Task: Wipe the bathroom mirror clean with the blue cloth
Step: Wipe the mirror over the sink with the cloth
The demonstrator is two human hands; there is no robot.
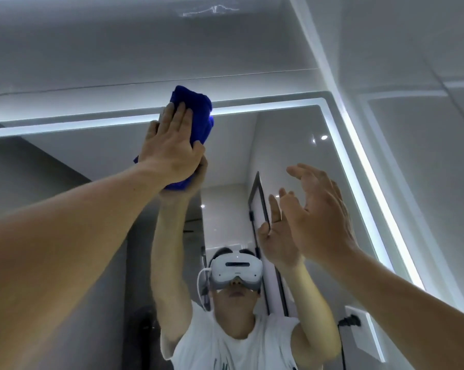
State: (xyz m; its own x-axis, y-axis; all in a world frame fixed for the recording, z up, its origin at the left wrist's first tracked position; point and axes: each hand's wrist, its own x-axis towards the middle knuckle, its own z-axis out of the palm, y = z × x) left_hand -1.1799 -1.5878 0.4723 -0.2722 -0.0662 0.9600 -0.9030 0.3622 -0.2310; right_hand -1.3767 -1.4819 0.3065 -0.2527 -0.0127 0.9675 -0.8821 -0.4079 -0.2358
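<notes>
While the left arm reaches up from the lower left, the left hand [169,150] lies flat on the blue cloth [198,113] with its fingers straight and close together and its thumb laid along the cloth's right side. Cloth: bunched, pressed against the mirror [292,145] at its top edge, lying across the lit strip [359,166] that borders the glass. Part of the cloth sticks out above the fingertips and part shows below the palm. Reflection directly behind it: the same hand and cloth, meeting at the glass.

Centre, lower: reflected person in a white headset [236,271] and white T-shirt, both arms raised.

Right of centre: right hand [321,217] raised near the glass, holding nothing, fingers spread apart and slightly bent. Cannot tell whether it touches the mirror. Its reflection sits just to its left.

Far right, low: white socket plate [359,329] with a black plug.
</notes>
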